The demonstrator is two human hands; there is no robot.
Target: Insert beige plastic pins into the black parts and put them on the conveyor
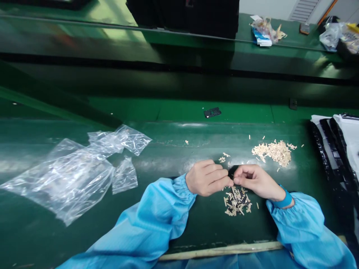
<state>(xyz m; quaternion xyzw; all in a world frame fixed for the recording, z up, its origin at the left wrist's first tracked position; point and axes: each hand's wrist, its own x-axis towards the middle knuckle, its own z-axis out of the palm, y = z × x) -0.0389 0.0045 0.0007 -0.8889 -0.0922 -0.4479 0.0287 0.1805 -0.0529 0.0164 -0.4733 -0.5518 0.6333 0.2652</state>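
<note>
My left hand [209, 177] and my right hand [256, 180] meet over the green table, fingertips almost touching. Both are closed in a pinch, and whatever lies between the fingers is too small to name. Just below the fingertips is a pile of small beige and dark pieces [238, 201]. A few beige bits [222, 159] lie beyond my left hand. Farther off, past my right hand, a larger heap of small beige pieces [276, 152] is spread out. Blue sleeves cover both arms, and a blue band [284, 200] circles my right wrist.
Clear plastic bags [75, 175] lie on the left. A small black plate-like part [212, 112] rests at the back. Stacked black and white trays or sheets [333, 149] stand at right. Above runs a shelf edge [112, 28] with a black box [190, 16] on it.
</note>
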